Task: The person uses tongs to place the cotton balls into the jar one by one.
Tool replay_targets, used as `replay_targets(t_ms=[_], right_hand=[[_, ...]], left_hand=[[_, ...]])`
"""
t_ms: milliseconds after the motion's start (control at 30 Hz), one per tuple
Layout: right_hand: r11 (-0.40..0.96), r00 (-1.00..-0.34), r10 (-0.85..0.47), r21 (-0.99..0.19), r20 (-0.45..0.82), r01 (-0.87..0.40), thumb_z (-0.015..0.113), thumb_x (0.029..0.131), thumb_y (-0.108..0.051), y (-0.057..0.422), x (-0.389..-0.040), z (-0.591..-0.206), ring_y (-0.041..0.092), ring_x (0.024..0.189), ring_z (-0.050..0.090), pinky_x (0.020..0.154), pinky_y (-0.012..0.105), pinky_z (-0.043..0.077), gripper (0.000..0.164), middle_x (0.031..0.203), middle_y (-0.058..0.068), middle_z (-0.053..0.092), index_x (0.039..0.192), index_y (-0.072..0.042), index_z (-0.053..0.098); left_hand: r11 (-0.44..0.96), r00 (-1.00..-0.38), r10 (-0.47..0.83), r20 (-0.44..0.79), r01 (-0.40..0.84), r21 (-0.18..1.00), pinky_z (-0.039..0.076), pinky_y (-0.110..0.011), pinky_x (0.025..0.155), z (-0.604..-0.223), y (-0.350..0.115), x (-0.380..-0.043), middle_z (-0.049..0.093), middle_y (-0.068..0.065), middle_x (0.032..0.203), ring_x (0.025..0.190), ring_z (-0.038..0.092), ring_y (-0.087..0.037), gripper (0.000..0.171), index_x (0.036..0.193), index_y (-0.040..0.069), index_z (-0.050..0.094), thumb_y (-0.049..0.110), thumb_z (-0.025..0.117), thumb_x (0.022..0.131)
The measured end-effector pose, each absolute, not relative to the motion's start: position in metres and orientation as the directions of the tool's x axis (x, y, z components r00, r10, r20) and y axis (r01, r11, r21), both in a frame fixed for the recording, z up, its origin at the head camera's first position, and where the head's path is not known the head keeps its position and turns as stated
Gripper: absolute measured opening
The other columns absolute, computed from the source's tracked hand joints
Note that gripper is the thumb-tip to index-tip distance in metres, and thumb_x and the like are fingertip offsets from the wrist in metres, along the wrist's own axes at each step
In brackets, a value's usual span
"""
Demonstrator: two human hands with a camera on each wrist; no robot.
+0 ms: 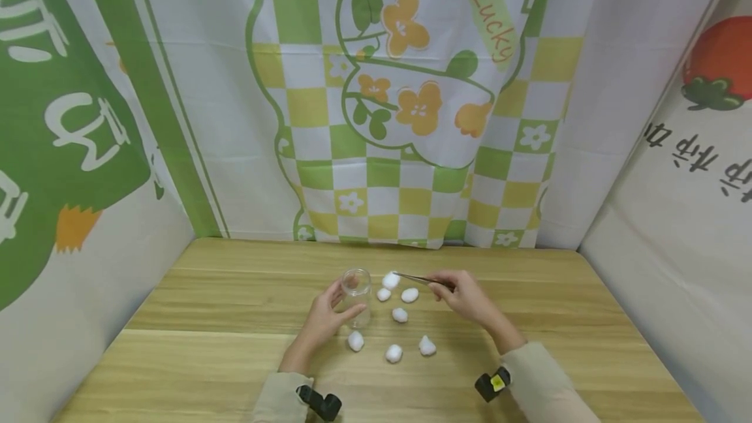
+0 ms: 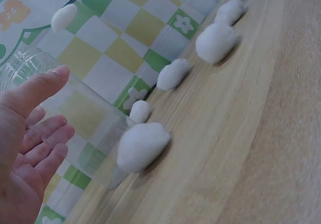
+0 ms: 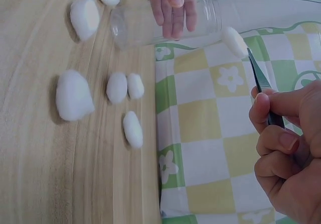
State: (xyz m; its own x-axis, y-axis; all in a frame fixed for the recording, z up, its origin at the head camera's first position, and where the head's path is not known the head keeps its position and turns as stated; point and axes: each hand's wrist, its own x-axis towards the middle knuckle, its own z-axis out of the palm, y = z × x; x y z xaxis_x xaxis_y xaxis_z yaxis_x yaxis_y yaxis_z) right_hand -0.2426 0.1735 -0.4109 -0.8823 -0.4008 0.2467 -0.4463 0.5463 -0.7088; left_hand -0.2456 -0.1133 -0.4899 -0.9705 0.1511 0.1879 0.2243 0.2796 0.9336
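Observation:
My left hand [image 1: 325, 320] holds a clear glass jar [image 1: 363, 297] upright on the table, its thumb on one side and its fingers round the other. The jar's mouth has no lid, and its clear wall [image 2: 93, 116] shows the cloth behind. My right hand [image 1: 464, 292] pinches dark metal tweezers [image 3: 259, 78]. A white cotton ball [image 3: 234, 42] is gripped at the tweezer tips, in the air just beside the jar's mouth. Several more cotton balls lie on the wood, one [image 1: 355, 341] close in front of the jar and another [image 1: 400, 315] to its right.
The wooden table [image 1: 235, 318] ends at a hanging patterned cloth [image 1: 405, 201] along the back. Cloth walls rise at the left and right sides. Two cotton balls [image 1: 393, 353] [image 1: 427, 346] sit nearest the front, between the forearms. Each wrist carries a small black camera [image 1: 319, 403].

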Motion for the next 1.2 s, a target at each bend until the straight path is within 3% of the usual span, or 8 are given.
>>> replay_targets(t_ms=[400, 1200], right_hand=[[0.525, -0.869, -0.418, -0.710, 0.265, -0.469, 0.058, 0.094, -0.006, 0.164, -0.245, -0.407, -0.004, 0.050, 0.036, 0.042, 0.015, 0.031, 0.022, 0.072, 0.024, 0.064, 0.110, 0.006, 0.068], [0.501, -0.839, -0.441, -0.687, 0.320, -0.526, 0.059, 0.093, -0.005, 0.144, -0.247, -0.399, -0.004, 0.051, 0.037, 0.043, 0.014, 0.032, 0.020, 0.070, 0.020, 0.065, 0.107, 0.005, 0.069]], left_hand=[[0.285, -0.968, 0.158, 0.193, 0.232, 0.930, 0.038, -0.045, 0.117, -0.489, -0.114, -0.245, 0.055, -0.015, 0.141, 0.137, 0.047, -0.033, 0.070, 0.143, 0.005, 0.044, 0.018, 0.076, 0.082], [0.288, -0.966, 0.156, 0.207, 0.245, 0.926, 0.039, -0.046, 0.116, -0.491, -0.115, -0.246, 0.058, -0.015, 0.139, 0.135, 0.049, -0.034, 0.066, 0.140, 0.006, 0.047, 0.018, 0.076, 0.082]])
